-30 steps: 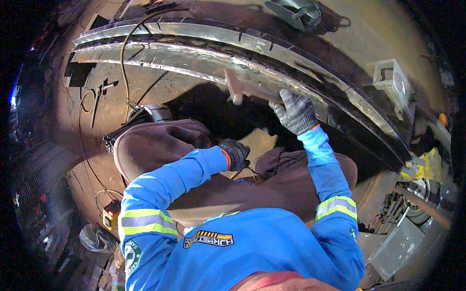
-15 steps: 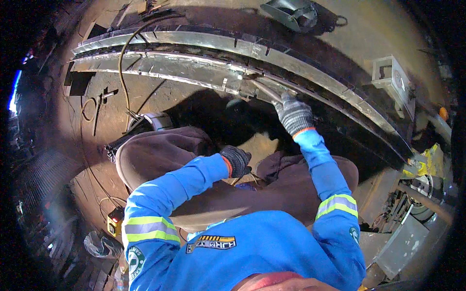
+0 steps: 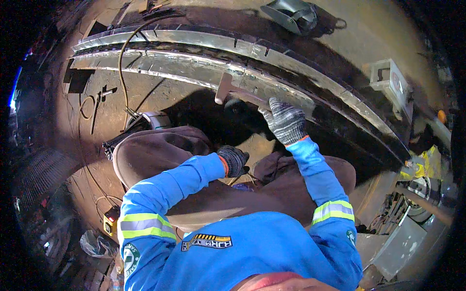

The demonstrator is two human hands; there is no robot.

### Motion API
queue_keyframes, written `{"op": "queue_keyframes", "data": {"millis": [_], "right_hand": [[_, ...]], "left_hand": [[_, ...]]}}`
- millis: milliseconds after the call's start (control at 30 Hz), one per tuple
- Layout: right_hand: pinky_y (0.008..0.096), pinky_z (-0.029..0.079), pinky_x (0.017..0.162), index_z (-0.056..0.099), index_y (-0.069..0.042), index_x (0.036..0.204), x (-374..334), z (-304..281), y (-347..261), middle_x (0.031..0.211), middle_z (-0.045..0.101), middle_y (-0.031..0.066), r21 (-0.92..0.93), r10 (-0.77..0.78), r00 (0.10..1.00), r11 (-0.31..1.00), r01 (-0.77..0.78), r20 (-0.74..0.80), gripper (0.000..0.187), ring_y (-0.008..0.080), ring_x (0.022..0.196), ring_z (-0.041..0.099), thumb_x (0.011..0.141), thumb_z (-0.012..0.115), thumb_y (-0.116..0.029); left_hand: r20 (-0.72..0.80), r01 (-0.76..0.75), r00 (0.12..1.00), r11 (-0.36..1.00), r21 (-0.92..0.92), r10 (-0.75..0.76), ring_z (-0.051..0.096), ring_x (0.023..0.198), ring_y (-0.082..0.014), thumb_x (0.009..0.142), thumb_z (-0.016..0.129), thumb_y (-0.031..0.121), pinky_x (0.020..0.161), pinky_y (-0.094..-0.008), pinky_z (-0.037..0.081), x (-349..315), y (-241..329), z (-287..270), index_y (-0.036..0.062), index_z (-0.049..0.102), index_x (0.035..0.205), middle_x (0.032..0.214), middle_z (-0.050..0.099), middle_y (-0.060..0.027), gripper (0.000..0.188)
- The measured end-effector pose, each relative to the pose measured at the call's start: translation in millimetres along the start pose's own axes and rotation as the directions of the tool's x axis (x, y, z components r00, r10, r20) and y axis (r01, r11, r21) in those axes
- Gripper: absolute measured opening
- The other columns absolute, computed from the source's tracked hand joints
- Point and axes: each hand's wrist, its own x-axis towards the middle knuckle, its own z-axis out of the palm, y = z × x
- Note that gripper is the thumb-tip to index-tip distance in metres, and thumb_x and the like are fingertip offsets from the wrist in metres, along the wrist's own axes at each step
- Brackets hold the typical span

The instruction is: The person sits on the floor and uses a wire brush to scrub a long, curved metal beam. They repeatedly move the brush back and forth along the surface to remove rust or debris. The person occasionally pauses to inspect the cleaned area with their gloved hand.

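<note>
In a grey knit glove, my right hand (image 3: 285,121) is closed round the handle of a hammer (image 3: 224,88). The hammer's head is raised over the near side of a long curved metal beam (image 3: 189,70), which has a bright seam along it. My left hand (image 3: 234,161), gloved too, rests over my lap with its fingers curled in. Whatever it may hold is hidden beneath the fingers. A thin cable (image 3: 235,181) shows just below that hand.
A hose (image 3: 121,68) crosses the beam at left. A welding helmet (image 3: 291,17) lies beyond it. At right stand a white box-shaped frame (image 3: 390,80) and a grey metal plate (image 3: 401,247). A yellow device (image 3: 111,220) sits on the floor at lower left.
My right hand has drawn back slightly toward me and turned, lifting the hammer's head off the beam's seam to the left. The left hand is nearly unmoved.
</note>
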Motion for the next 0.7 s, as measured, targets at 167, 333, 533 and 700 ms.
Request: {"op": "queue_keyframes", "data": {"millis": [167, 333, 533, 700], "right_hand": [[0.0504, 0.048, 0.069, 0.058, -0.010, 0.107, 20, 29, 18, 0.084, 0.066, 0.0158, -0.087, 0.325, 0.875, 0.945, -0.315, 0.360, 0.041, 0.0342, 0.076, 0.064, 0.086, 0.049, -0.044], [0.0484, 0.049, 0.065, 0.058, -0.007, 0.111, 4, 8, -3, 0.081, 0.065, 0.0189, 0.016, 0.012, 0.999, 1.000, -0.011, -0.039, 0.048, 0.0356, 0.069, 0.063, 0.086, 0.049, -0.046], [0.0492, 0.049, 0.064, 0.057, -0.007, 0.109, 16, 15, 4, 0.080, 0.065, 0.0185, -0.119, 0.346, 0.867, 0.938, -0.326, 0.358, 0.047, 0.0348, 0.070, 0.064, 0.088, 0.044, -0.047], [0.0500, 0.049, 0.063, 0.057, -0.007, 0.103, 0, 13, 0, 0.073, 0.064, 0.0177, 0.079, 0.083, 0.997, 0.993, -0.083, 0.003, 0.044, 0.0373, 0.067, 0.062, 0.088, 0.046, -0.046]], "left_hand": [[0.063, 0.004, 0.998, 0.999, 0.042, -0.006, 0.062, 0.083, -0.0359, 0.083, 0.050, 0.045, 0.070, -0.0481, 0.048, 1, -3, -2, 0.0007, 0.056, 0.106, 0.089, 0.064, -0.0185, 0.050], [0.013, 0.005, 1.000, 1.000, 0.006, -0.005, 0.062, 0.082, -0.0366, 0.082, 0.050, 0.045, 0.070, -0.0477, 0.048, 0, -1, 2, 0.0014, 0.057, 0.103, 0.088, 0.064, -0.0197, 0.049], [0.023, 0.010, 1.000, 0.999, 0.031, -0.010, 0.061, 0.084, -0.0361, 0.082, 0.052, 0.043, 0.071, -0.0472, 0.048, -1, -4, -5, 0.0016, 0.057, 0.104, 0.088, 0.064, -0.0187, 0.048], [0.032, 0.002, 0.999, 1.000, 0.011, -0.002, 0.062, 0.085, -0.0354, 0.081, 0.052, 0.042, 0.072, -0.0472, 0.048, -1, 4, -5, 0.0017, 0.056, 0.105, 0.089, 0.064, -0.0183, 0.047]]}}
